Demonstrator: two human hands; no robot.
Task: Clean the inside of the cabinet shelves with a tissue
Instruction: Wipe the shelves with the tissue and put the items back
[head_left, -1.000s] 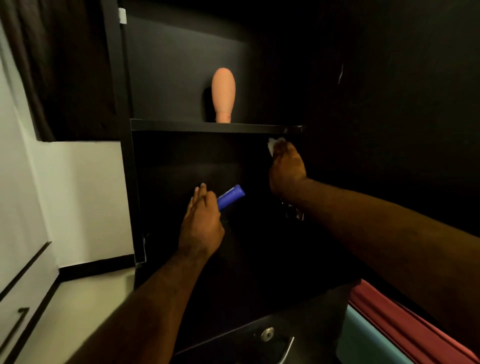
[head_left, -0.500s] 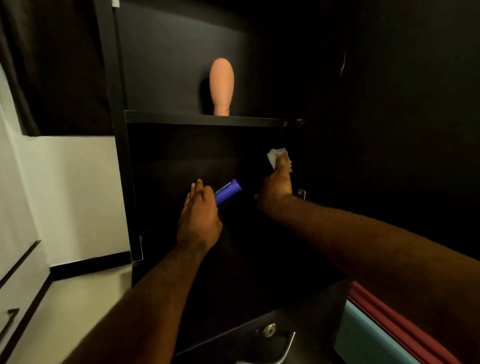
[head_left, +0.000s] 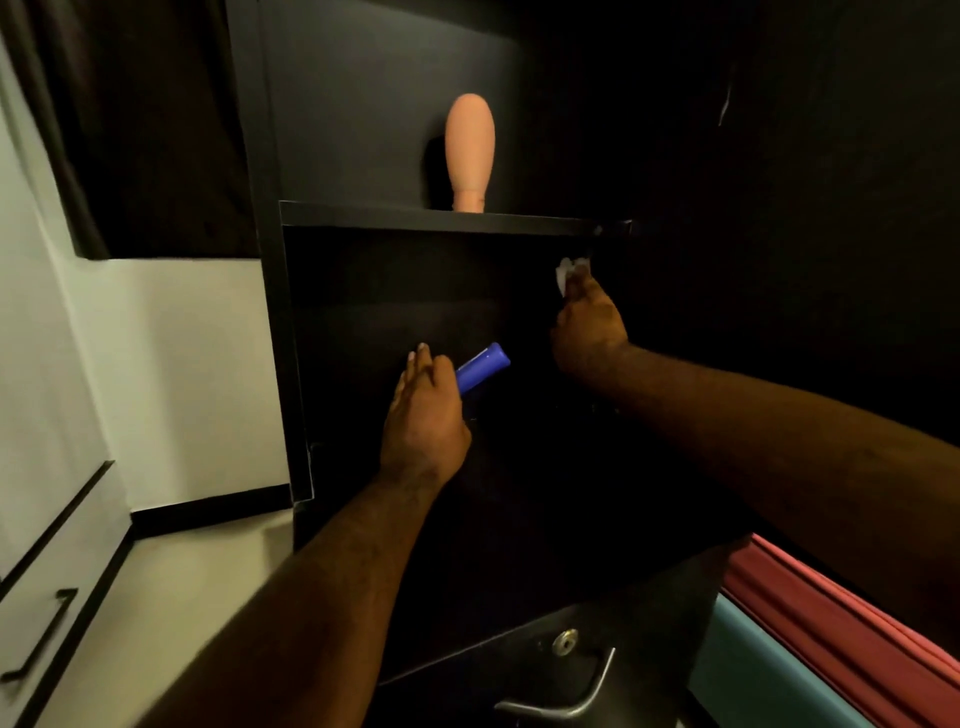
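A dark cabinet stands open in front of me, with a black shelf (head_left: 447, 221) across its upper part. My right hand (head_left: 589, 325) reaches into the compartment below that shelf and presses a crumpled white tissue (head_left: 565, 273) against the right inner wall, just under the shelf. My left hand (head_left: 423, 415) is held lower and to the left inside the same compartment, its fingers wrapped round a blue cylindrical object (head_left: 480, 368) that sticks out up and to the right.
A peach bulb-shaped object (head_left: 469, 150) stands on the shelf. A dark door with a metal lever handle (head_left: 563, 699) and a keyhole sits at the bottom. Red cloth (head_left: 841, 629) lies at the lower right. A white wall and a white drawer front are at the left.
My right hand with the tissue dropped down from the shelf's underside half a second ago, then moved back up and right toward the upper right corner. My left hand has stayed about where it was.
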